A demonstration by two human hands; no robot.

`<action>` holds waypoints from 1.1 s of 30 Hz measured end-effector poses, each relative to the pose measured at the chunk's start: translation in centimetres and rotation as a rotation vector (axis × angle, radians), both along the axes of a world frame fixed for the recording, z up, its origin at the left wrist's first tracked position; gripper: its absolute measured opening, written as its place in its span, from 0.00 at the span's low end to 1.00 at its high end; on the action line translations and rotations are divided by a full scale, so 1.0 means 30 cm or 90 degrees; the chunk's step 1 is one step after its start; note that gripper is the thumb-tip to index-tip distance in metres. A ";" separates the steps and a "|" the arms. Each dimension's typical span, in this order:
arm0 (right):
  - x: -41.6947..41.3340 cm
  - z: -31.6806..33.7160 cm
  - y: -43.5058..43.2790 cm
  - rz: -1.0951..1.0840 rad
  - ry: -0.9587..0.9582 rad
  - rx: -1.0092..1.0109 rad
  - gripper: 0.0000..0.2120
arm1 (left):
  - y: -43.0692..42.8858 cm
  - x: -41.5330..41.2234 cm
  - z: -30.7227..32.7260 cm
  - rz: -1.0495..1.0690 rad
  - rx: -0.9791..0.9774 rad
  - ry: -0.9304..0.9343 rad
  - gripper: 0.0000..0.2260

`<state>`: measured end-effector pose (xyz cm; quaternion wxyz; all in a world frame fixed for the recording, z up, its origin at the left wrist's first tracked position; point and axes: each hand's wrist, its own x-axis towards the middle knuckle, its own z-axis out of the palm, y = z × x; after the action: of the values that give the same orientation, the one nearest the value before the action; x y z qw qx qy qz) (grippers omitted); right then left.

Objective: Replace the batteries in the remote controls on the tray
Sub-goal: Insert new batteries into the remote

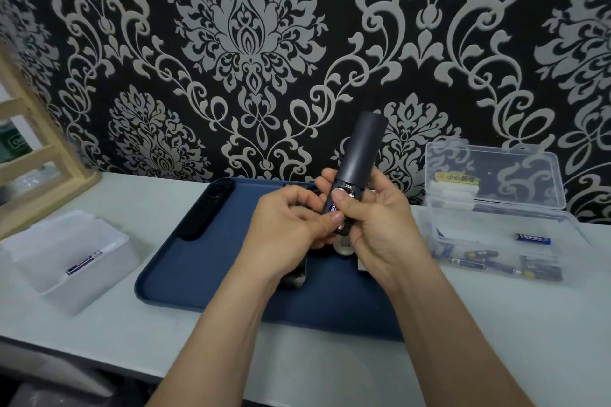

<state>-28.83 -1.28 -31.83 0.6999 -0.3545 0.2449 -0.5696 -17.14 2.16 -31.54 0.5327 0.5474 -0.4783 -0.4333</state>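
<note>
Both hands hold a black remote (362,149) upright above the blue tray (185,277), its back facing me with the battery bay uncovered. My right hand (380,225) grips its lower end, thumb lying across a battery (333,207) in the bay. My left hand (291,225) holds the remote's left side, thumb tip pressing at the battery's lower end. Another black remote (206,208) lies at the tray's left edge. Under my hands more remotes (292,277) lie on the tray, mostly hidden.
A clear open box (496,241) at right holds several loose batteries. A white tub (66,258) at left holds one battery (83,262). A wooden frame (36,142) stands at far left. The patterned wall rises right behind the white table.
</note>
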 end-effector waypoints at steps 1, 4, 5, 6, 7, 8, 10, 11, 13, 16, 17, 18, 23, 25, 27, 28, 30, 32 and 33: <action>0.004 -0.003 0.003 0.006 0.013 -0.002 0.19 | 0.001 0.002 0.000 0.005 0.009 0.000 0.09; 0.012 -0.016 0.007 0.029 0.096 -0.011 0.16 | 0.012 0.024 0.002 -0.006 0.037 -0.030 0.09; 0.015 -0.021 0.008 0.032 0.119 -0.007 0.15 | 0.020 0.036 0.009 -0.025 0.051 -0.042 0.08; 0.021 -0.024 0.010 0.035 0.131 -0.001 0.15 | 0.026 0.062 0.012 -0.036 0.056 -0.053 0.05; 0.025 -0.025 0.011 0.034 0.134 0.002 0.15 | 0.028 0.090 0.014 -0.027 0.052 -0.065 0.03; 0.030 -0.025 0.012 0.033 0.135 0.003 0.15 | 0.030 0.125 0.009 0.014 0.039 -0.106 0.05; 0.042 -0.020 0.013 0.038 0.140 0.003 0.15 | 0.027 0.207 -0.008 0.126 0.040 -0.327 0.06; 0.053 -0.020 0.016 0.042 0.149 0.001 0.14 | 0.037 0.240 -0.015 0.135 0.075 -0.456 0.05; 0.072 -0.023 0.017 0.040 0.177 -0.009 0.14 | 0.061 0.275 -0.033 0.033 0.215 -0.594 0.13; 0.102 -0.032 0.017 0.026 0.215 -0.015 0.15 | 0.070 0.275 -0.060 -0.126 0.326 -0.631 0.28; 0.109 -0.034 0.016 0.023 0.221 -0.014 0.15 | 0.070 0.273 -0.065 -0.136 0.318 -0.646 0.27; 0.113 -0.035 0.014 0.023 0.225 -0.010 0.15 | 0.069 0.274 -0.070 -0.125 0.306 -0.653 0.24; 0.118 -0.029 0.007 0.077 0.197 0.080 0.10 | 0.068 0.326 -0.076 0.035 0.197 -0.549 0.13; 0.114 -0.025 0.005 0.093 0.166 0.123 0.06 | 0.066 0.328 -0.061 0.115 0.067 -0.399 0.12; 0.113 -0.022 0.008 0.107 0.145 0.156 0.06 | 0.071 0.290 -0.031 0.174 -0.082 -0.275 0.13; 0.113 -0.023 0.010 0.114 0.140 0.176 0.11 | 0.073 0.263 -0.019 0.188 -0.144 -0.236 0.14; 0.121 -0.024 0.015 0.129 0.130 0.204 0.20 | 0.083 0.198 0.000 0.178 -0.242 -0.204 0.16; 0.128 -0.021 0.018 0.128 0.111 0.215 0.24 | 0.089 0.148 -0.005 0.145 -0.299 -0.274 0.18; 0.127 -0.020 0.017 0.123 0.104 0.214 0.24 | 0.088 0.134 -0.014 0.128 -0.314 -0.322 0.18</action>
<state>-25.01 -0.78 -32.45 0.7783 -0.2996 0.3571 -0.4206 -13.11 4.79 -31.97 0.5535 0.5369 -0.6285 -0.1014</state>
